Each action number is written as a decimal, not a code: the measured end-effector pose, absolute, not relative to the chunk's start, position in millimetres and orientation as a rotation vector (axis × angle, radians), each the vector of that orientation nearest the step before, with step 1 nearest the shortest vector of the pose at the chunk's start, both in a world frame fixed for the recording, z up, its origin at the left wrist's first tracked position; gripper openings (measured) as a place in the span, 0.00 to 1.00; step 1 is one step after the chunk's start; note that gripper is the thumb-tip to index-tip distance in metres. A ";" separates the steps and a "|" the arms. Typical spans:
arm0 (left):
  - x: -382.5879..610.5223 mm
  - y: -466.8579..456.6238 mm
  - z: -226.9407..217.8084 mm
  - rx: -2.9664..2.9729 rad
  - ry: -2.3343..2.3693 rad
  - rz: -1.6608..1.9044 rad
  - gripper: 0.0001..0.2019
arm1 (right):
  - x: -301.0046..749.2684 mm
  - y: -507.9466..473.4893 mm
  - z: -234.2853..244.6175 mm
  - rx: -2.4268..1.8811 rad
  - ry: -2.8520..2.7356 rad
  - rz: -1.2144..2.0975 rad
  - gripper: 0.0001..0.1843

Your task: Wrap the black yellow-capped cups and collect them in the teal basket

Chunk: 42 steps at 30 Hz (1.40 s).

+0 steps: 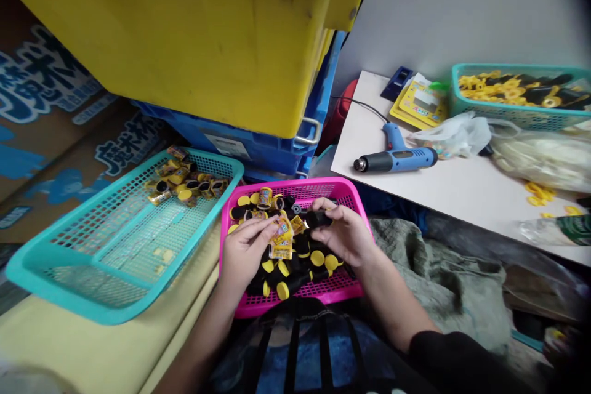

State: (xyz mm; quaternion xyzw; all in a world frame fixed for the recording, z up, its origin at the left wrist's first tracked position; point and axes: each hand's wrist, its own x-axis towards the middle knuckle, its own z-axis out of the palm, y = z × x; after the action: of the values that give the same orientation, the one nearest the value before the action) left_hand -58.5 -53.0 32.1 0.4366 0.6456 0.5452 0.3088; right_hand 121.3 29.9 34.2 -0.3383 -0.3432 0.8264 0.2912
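Note:
A pink mesh basket (344, 188) rests on my lap, filled with several small black tubes with yellow caps (295, 280). My left hand (244, 249) is closed, pinching a small yellow printed label (282, 239) over the basket. My right hand (344, 234) is closed around a black tube (318, 218) held just right of the label. Both hands hover above the pile, close together.
A teal mesh basket (115, 246) at left holds several labelled tubes (184, 181) in its far corner. Stacked yellow (194, 31) and blue crates (258, 141) stand behind. On a white table (462, 191) at right lie a blue heat gun (397, 157), plastic bags and another teal basket (521, 108).

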 end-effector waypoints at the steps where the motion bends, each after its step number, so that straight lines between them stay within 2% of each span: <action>1: -60.1 -53.5 30.6 1.211 1.694 1.436 0.07 | 125.0 31.6 37.6 -0.868 -0.934 2.204 0.23; 5: -62.2 -54.8 25.9 1.316 1.651 1.427 0.08 | 131.8 33.2 45.8 -0.894 -1.188 2.104 0.29; 19: -60.8 -58.0 25.6 1.451 1.615 1.471 0.09 | 127.5 28.3 37.3 -1.124 -1.415 1.930 0.30; 27: -53.7 -56.2 32.0 1.151 1.522 1.305 0.12 | 117.8 16.0 26.6 -1.083 -1.454 1.824 0.29; 32: -45.0 -58.7 31.5 0.979 1.381 1.346 0.14 | 111.4 7.2 15.9 -0.934 -1.323 1.959 0.30; 37: -37.5 -59.3 28.6 0.840 1.288 1.382 0.13 | 99.7 -0.4 6.4 -0.713 -1.033 2.333 0.38; 42: -36.1 -61.0 26.3 0.833 1.333 1.363 0.13 | 94.6 -2.8 -2.9 -0.713 -0.927 2.334 0.38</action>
State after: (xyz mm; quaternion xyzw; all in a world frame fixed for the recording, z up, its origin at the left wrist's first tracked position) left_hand -36.1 -61.0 26.3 0.3455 0.5527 0.5649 0.5060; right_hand 94.6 -2.8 -2.9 -0.2637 -0.3426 0.8627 0.2624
